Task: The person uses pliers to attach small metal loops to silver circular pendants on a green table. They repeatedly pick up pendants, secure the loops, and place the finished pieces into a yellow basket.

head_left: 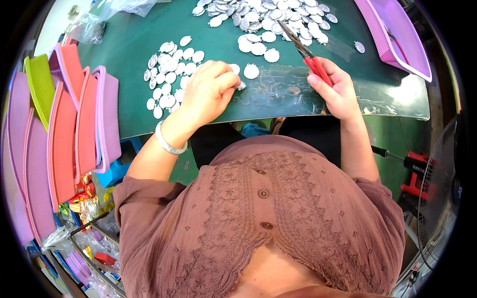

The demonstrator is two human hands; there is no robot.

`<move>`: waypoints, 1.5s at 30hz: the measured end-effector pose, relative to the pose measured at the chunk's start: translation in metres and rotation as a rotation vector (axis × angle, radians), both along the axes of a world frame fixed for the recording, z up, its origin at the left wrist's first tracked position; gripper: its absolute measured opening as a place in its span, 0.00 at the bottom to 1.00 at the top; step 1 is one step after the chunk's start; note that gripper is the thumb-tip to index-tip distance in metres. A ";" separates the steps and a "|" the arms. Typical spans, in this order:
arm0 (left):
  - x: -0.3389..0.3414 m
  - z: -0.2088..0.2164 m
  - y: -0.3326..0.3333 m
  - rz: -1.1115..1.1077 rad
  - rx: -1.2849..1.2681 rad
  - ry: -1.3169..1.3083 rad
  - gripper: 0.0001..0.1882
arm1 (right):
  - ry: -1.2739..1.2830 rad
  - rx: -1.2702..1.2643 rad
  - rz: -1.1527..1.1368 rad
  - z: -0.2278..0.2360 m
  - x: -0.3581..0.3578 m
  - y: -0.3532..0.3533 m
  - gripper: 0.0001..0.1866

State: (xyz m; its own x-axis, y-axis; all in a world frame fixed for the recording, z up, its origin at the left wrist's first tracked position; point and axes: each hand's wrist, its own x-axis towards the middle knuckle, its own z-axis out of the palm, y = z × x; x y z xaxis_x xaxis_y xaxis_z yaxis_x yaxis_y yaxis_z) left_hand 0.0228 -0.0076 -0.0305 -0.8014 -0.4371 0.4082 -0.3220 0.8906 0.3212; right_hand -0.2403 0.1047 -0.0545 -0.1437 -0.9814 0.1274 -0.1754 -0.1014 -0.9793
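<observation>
My right hand [340, 92] is closed around the red handles of a pair of long-nose pliers [309, 57], whose dark jaws point up and to the left over a big heap of silvery round pendants [258, 20]. Between the thumb and fingers of my left hand [211, 92], a small silvery pendant [241, 86] is pinched; only its edge shows. A second, looser group of pendants [170, 65] lies left of that hand. One pendant [251, 71] rests on the table between my hands.
The green table [134, 104] has clear tape and scuffs near its front edge. A purple basket [397, 39] stands at the far right with a tool in it. Stacked pink, purple and green baskets [64, 134] crowd the left. A fan [439, 174] is at the right.
</observation>
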 end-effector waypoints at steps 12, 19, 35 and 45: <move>0.044 0.004 -0.003 0.083 -0.019 -0.046 0.10 | -0.036 0.041 -0.013 0.001 0.000 0.002 0.17; 0.017 0.001 -0.002 0.142 -0.004 -0.044 0.11 | -0.053 0.027 -0.007 0.000 0.001 0.001 0.17; -0.033 -0.013 -0.010 0.220 0.065 -0.016 0.09 | -0.010 -0.016 0.012 -0.002 -0.001 0.001 0.18; -0.007 0.003 -0.026 0.184 0.110 -0.081 0.13 | 0.011 -0.030 0.008 -0.002 -0.002 0.001 0.18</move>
State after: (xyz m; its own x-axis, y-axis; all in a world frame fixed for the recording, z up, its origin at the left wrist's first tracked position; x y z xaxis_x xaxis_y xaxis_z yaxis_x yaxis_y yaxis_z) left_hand 0.0158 -0.0332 -0.0271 -0.7322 -0.6172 0.2878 -0.5045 0.7755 0.3796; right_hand -0.2419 0.1054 -0.0565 -0.1343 -0.9782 0.1587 -0.1857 -0.1324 -0.9736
